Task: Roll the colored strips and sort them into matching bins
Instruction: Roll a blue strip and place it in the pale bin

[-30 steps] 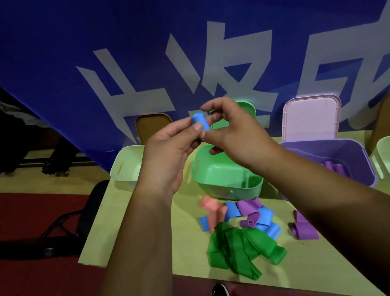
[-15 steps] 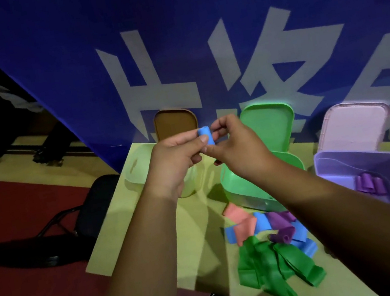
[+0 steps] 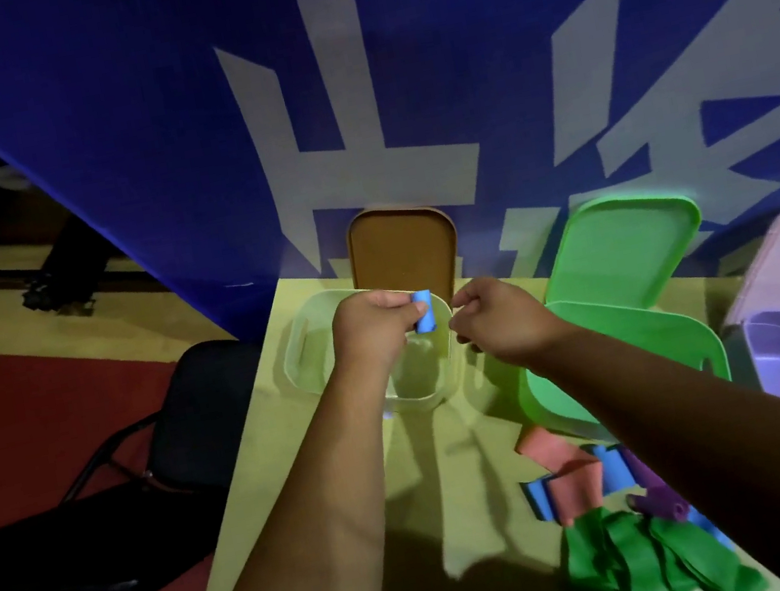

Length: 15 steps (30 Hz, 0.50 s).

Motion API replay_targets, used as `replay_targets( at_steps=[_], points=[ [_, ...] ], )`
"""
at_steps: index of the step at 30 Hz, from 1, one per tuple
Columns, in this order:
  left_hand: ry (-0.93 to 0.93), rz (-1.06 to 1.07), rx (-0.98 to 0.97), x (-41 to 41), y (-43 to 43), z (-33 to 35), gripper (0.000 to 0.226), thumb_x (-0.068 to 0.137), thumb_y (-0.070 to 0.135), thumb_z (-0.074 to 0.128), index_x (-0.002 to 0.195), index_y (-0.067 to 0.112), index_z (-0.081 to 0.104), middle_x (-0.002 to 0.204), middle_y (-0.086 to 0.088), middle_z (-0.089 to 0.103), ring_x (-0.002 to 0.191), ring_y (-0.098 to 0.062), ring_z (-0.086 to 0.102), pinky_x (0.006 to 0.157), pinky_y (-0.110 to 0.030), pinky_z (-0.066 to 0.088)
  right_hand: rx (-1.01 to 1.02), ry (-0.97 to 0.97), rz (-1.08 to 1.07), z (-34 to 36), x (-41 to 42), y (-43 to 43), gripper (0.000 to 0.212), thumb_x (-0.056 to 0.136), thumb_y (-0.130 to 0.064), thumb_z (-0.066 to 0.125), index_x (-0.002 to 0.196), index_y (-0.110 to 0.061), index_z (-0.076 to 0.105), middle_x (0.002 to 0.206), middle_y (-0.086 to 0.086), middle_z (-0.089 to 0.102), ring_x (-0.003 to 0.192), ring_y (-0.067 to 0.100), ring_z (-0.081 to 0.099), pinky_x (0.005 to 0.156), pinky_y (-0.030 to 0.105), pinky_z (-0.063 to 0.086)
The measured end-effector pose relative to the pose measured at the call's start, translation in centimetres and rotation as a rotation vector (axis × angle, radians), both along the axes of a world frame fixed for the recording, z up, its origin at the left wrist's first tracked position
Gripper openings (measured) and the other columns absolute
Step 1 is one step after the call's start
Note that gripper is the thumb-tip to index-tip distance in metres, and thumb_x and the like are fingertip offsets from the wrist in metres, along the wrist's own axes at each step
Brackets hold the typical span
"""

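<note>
Over the pale translucent bin [image 3: 303, 362] at the counter's [image 3: 459, 465] far left corner: left hand [image 3: 374, 337] reaches forward, forearm extended, thumb and fingers pinching a blue roll [image 3: 424, 319], a short, smooth cylinder held upright. Right hand [image 3: 502, 322] is just beside it, not touching the roll, fingers curled in, holding nothing. Bin is rounded-rectangle plastic, with a brown lid [image 3: 401, 251] standing behind it. Loose strips [image 3: 578, 486], flat and floppy, in green, pink, blue and purple, lie heaped near the right forearm.
</note>
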<state>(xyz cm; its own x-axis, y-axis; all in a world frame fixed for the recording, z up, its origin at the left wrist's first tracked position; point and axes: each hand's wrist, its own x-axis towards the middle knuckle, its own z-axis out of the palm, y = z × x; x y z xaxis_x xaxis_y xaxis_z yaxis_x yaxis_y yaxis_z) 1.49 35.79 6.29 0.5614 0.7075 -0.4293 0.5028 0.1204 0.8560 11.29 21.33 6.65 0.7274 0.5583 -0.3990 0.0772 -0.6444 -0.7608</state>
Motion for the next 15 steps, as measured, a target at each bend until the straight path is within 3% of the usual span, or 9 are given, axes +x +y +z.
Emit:
replay_targets(
  at_steps=[3, 8, 15],
  points=[
    [0.142, -0.039, 0.042, 1.3, 1.5, -4.2, 0.015, 0.078, 0.022, 0.095, 0.086, 0.022, 0.082, 0.087, -0.002, 0.082, 0.087, -0.024, 0.080, 0.088, -0.039, 0.065, -0.106, 0.063, -0.041, -2.9, 1.0, 1.4, 0.020, 0.089, -0.020, 0.070, 0.108, -0.018, 0.064, 0.101, 0.011, 0.076, 0.098, 0.032, 0.075, 0.091, 0.054, 0.062],
    [0.318, -0.095, 0.084, 3.3, 2.4, -9.5, 0.016, 0.082, 0.021, 0.093, 0.095, 0.015, 0.085, 0.094, -0.003, 0.080, 0.085, -0.020, 0.072, 0.077, -0.023, 0.049, -0.162, 0.113, -0.148, -5.3, 1.6, 2.8, 0.025, 0.099, -0.026, 0.073, 0.113, -0.011, 0.059, 0.091, 0.015, 0.077, 0.087, 0.035, 0.079, 0.085, 0.054, 0.064],
    [0.449, -0.121, 0.107, 5.2, 2.7, -14.3, 0.013, 0.098, 0.020, 0.076, 0.105, 0.014, 0.085, 0.102, -0.007, 0.079, 0.100, -0.030, 0.074, 0.084, -0.026, 0.049, -0.176, 0.126, -0.119, -7.0, 2.3, 3.8, 0.021, 0.101, -0.020, 0.068, 0.120, -0.014, 0.062, 0.086, 0.013, 0.078, 0.072, 0.028, 0.079, 0.073, 0.049, 0.068]
  ],
)
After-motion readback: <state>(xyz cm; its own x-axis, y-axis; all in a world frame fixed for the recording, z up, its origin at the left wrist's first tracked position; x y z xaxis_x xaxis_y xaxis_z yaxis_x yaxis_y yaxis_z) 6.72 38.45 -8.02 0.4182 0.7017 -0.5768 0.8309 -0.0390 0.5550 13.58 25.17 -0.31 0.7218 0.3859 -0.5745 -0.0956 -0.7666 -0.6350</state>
